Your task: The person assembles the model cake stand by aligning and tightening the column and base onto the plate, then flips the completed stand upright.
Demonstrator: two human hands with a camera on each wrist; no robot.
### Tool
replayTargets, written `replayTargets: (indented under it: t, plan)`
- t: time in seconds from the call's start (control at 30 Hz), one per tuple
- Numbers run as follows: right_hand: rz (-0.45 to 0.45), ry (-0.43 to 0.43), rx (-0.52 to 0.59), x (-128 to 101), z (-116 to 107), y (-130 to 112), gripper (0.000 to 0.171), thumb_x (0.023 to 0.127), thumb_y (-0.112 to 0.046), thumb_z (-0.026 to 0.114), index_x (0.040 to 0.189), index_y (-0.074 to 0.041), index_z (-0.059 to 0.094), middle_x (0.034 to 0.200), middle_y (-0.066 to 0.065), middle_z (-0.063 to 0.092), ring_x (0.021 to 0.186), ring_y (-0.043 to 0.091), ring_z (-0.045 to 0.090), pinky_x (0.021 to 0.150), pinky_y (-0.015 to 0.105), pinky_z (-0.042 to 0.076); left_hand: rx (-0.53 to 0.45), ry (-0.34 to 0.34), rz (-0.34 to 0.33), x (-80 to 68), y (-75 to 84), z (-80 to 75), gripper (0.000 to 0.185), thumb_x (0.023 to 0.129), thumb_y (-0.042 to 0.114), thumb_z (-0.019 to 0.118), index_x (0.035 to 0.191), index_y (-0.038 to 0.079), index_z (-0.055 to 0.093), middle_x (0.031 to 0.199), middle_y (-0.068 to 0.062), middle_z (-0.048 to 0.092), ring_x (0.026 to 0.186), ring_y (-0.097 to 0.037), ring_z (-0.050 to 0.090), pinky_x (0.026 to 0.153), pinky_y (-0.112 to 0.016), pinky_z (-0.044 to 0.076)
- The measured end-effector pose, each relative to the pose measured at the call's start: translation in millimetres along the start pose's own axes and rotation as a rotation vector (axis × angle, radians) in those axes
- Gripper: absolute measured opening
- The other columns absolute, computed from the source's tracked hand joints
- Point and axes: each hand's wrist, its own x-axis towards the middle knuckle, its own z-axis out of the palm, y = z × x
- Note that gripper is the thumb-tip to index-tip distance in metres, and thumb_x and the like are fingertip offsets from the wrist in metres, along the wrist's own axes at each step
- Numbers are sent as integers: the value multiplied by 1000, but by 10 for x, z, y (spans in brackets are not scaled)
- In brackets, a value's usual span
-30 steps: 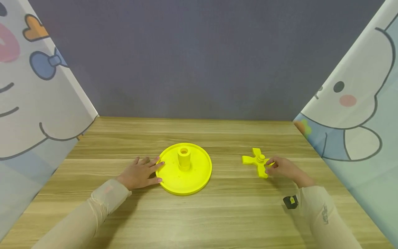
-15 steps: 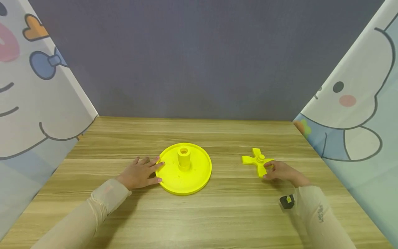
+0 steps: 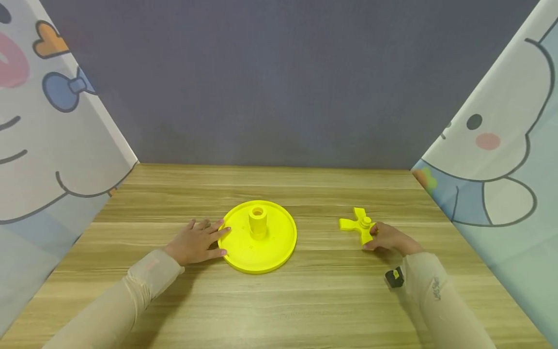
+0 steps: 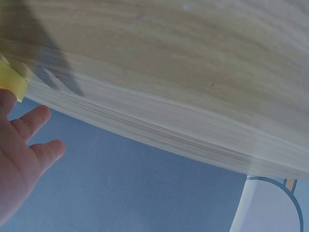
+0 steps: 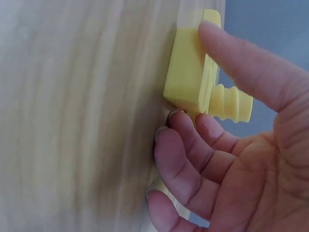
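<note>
A round yellow tray-like base (image 3: 279,245) with a raised rim lies on the table, a hollow post (image 3: 258,224) standing up from its middle. My left hand (image 3: 192,245) lies flat with spread fingers, their tips over the base's left rim. To the right is a yellow four-armed cross piece (image 3: 348,224) with a knob at its centre. Curled fingers of my right hand (image 3: 389,237) cover its right arm, while the thumb touches the near arm. The right wrist view shows the piece's ridged peg (image 5: 231,103) beside the thumb.
The wood-grain table (image 3: 305,300) ends at a grey back panel (image 3: 279,87). Cartoon-printed panels (image 3: 497,145) flank it on both sides. A small black device (image 3: 395,277) sits at the right wrist.
The right hand has moved a little left and closed in on the cross piece, its thumb now on the near arm. The left hand and the base have stayed put.
</note>
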Motion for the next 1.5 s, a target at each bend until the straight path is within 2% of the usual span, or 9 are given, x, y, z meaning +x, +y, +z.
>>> replayTargets:
  t: [0.13,0.37,0.6,0.73,0.93,1.03,1.13,1.27,1.5]
  plan:
    - [-29,-10,13,24,-2,-43,63,77,-13,74,121,18,43,117,34,49,94,33,49,86,47,44,-2,3,-4,-10,8,-7,64,93,54,51,141,11,49,147,-17,40,125,-50,43,99,-70,27]
    - [-141,-37,34,73,-10,-86,60,74,-2,72,126,15,48,138,39,35,120,48,41,97,61,36,-5,-6,-5,-12,21,-25,64,93,53,51,141,11,49,147,-18,40,125,-50,42,100,-70,27]
    - [-200,-83,-4,161,-12,-110,62,74,0,70,132,9,50,136,35,42,109,44,54,89,49,48,0,-17,-9,-14,33,-31,64,93,53,51,141,12,49,148,-17,40,126,-49,42,100,-70,26]
    - [-207,-98,-15,213,-12,-121,60,75,2,68,132,7,51,134,34,45,104,35,53,88,47,47,-1,-14,-8,-14,37,-35,63,93,52,52,141,11,49,147,-17,40,126,-50,42,99,-70,26]
    - [-239,-92,-96,247,-1,-143,55,83,-11,73,130,8,52,134,35,45,115,50,48,94,58,42,5,-10,-9,-12,36,-32,63,93,53,52,141,11,49,147,-17,40,125,-50,42,99,-70,27]
    - [-261,-75,-103,261,9,-137,54,82,-11,74,129,8,54,128,31,52,105,41,54,90,53,45,5,-14,-7,-16,36,-27,64,93,54,51,140,10,49,147,-18,41,125,-50,42,99,-70,27]
    - [-277,-51,-89,269,22,-122,51,80,-7,74,126,6,57,105,20,61,86,25,51,78,40,45,-2,-20,-9,-19,40,-27,65,93,54,51,141,10,49,147,-18,40,125,-50,42,99,-70,26]
    - [-304,-25,-105,263,30,-104,47,81,-9,74,123,5,60,80,5,54,73,17,43,65,31,38,2,-17,-4,-7,45,-37,65,93,53,52,141,9,49,147,-19,40,125,-50,42,99,-70,26]
    - [-356,19,-189,257,59,-86,32,81,-9,75,107,5,63,78,3,54,71,17,44,64,31,39,0,-11,-8,-10,44,-22,65,93,52,53,142,10,47,147,-18,40,126,-50,41,100,-70,26]
